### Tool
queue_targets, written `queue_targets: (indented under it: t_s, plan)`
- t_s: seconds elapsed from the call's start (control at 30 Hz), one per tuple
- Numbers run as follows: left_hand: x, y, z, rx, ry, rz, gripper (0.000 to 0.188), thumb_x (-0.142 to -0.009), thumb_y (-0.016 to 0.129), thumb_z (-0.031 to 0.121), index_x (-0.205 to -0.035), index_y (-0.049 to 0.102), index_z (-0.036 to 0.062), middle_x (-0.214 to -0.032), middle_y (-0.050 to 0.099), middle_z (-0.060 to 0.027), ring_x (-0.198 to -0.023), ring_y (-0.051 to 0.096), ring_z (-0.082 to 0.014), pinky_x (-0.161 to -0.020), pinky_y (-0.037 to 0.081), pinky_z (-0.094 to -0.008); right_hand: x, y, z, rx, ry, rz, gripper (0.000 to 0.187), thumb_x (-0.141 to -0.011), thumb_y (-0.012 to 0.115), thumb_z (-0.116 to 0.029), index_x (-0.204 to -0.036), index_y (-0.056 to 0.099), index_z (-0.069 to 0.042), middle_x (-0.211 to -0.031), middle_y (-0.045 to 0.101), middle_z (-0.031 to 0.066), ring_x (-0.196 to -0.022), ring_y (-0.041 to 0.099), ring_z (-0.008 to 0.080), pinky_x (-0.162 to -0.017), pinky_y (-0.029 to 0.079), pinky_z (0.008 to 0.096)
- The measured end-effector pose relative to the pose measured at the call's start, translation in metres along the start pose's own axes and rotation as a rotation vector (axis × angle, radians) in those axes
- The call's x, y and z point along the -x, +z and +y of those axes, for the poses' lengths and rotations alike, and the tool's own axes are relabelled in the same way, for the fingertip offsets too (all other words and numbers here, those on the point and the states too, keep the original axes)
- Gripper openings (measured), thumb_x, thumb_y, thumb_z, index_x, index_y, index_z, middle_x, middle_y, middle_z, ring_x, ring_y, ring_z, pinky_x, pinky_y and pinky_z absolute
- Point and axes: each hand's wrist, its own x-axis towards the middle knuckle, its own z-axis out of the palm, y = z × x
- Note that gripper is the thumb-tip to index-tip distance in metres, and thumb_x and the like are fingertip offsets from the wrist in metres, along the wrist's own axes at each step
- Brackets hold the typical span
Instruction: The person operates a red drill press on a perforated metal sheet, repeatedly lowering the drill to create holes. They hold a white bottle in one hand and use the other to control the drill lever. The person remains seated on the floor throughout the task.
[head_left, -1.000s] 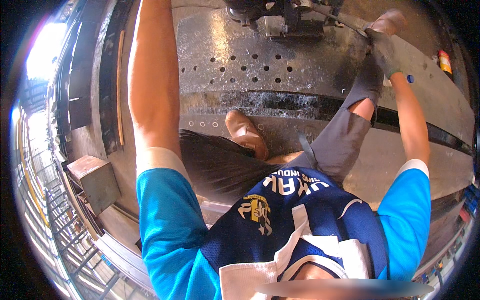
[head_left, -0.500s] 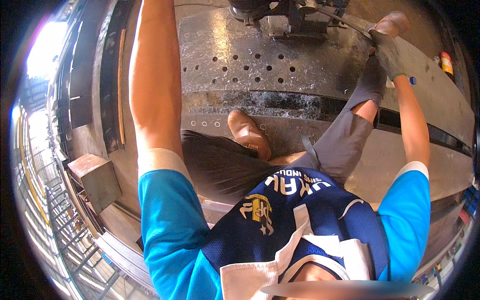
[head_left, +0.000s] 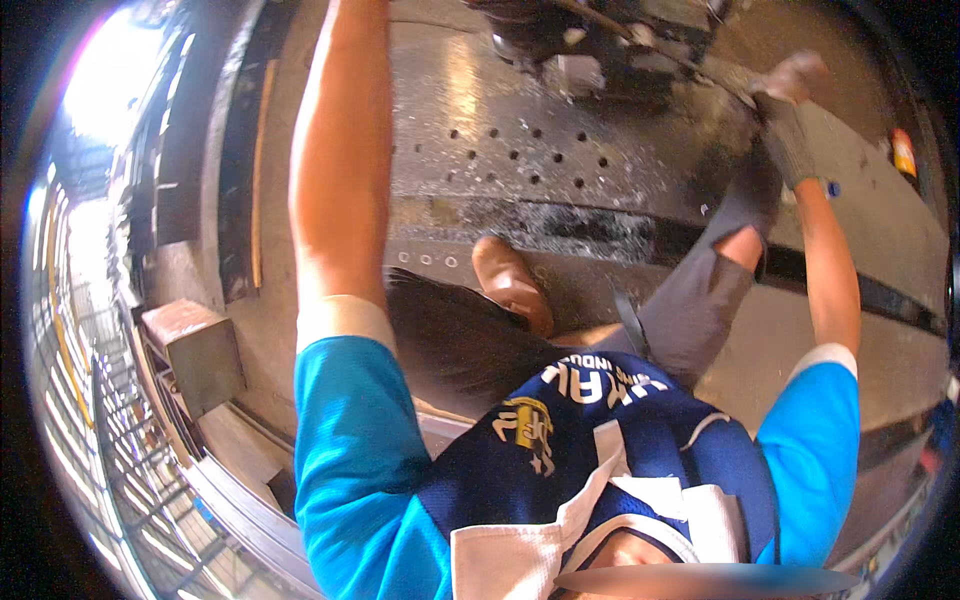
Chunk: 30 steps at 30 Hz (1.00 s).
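Note:
My right hand, in a dark glove, is closed round the outer end of a long thin metal rod. The rod runs up and left across a dark machine, which is smeared by motion. Under the machine lies a metal plate with several round holes and scattered bright shavings. My left arm stretches forward past the top edge, so my left hand is out of sight.
My boots rest on the metal, one beside the right hand. A small bottle and a blue cap lie at the right. At the left stand a rusty steel box and long metal pieces.
The whole scene has shifted down and slightly right in view, with blur. My right hand keeps its hold on the rod, and the left arm still reaches forward.

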Motion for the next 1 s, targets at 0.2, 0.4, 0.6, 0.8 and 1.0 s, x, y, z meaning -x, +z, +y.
queue_targets:
  t_s: [0.2,0.4,0.6,0.8,1.0]
  plan:
    - [0.021,-0.005,0.022,-0.312,-0.047,0.243,0.083,-0.083,0.088,0.032,-0.148,0.047,0.0016,-0.137,0.063,-0.0190,-0.117,0.065,-0.0309,-0.099,0.054,-0.0429,-0.005,0.007,0.000,-0.493,0.060,0.062,0.040,-0.107,0.052,-0.039,-0.093,0.057,-0.002,-0.081,0.048,0.0042,-0.078,0.050,0.0223,-0.069,0.046,0.0396]
    - [0.130,0.013,0.063,0.033,0.105,0.152,0.051,-0.105,0.059,0.034,-0.140,0.043,0.0012,-0.113,0.060,-0.0125,-0.101,0.061,-0.0175,-0.088,0.053,-0.0371,-0.015,-0.002,0.014,-0.069,0.132,-0.186,0.026,-0.105,0.056,-0.027,-0.098,0.065,-0.003,-0.087,0.064,0.0037,-0.076,0.058,0.0200,-0.068,0.049,0.0361]
    - [0.138,0.041,0.069,0.146,-0.166,0.069,0.022,-0.110,0.050,0.022,-0.123,0.048,0.0034,-0.101,0.060,-0.0070,-0.090,0.057,-0.0119,-0.079,0.052,-0.0319,-0.041,0.015,0.073,-0.613,0.357,-0.276,0.032,-0.101,0.059,-0.030,-0.086,0.069,-0.004,-0.078,0.063,0.0034,-0.067,0.058,0.0171,-0.064,0.048,0.0344]
    - [0.127,0.040,0.066,0.074,-0.100,0.094,0.020,-0.109,0.050,0.021,-0.118,0.050,0.0033,-0.097,0.061,-0.0058,-0.089,0.057,-0.0108,-0.078,0.051,-0.0313,-0.160,0.067,0.092,-0.264,0.016,-0.234,0.032,-0.102,0.056,-0.031,-0.093,0.069,-0.004,-0.086,0.065,0.0062,-0.077,0.060,0.0199,-0.072,0.048,0.0358]
    - [0.132,0.042,0.062,0.119,-0.134,0.109,0.018,-0.110,0.049,0.019,-0.119,0.051,0.0034,-0.097,0.061,-0.0047,-0.086,0.056,-0.0095,-0.076,0.050,-0.0300,-0.240,0.123,0.087,-0.010,-0.035,-0.261,0.032,-0.104,0.054,-0.031,-0.100,0.069,-0.003,-0.095,0.067,0.0091,-0.086,0.061,0.0227,-0.079,0.049,0.0372]
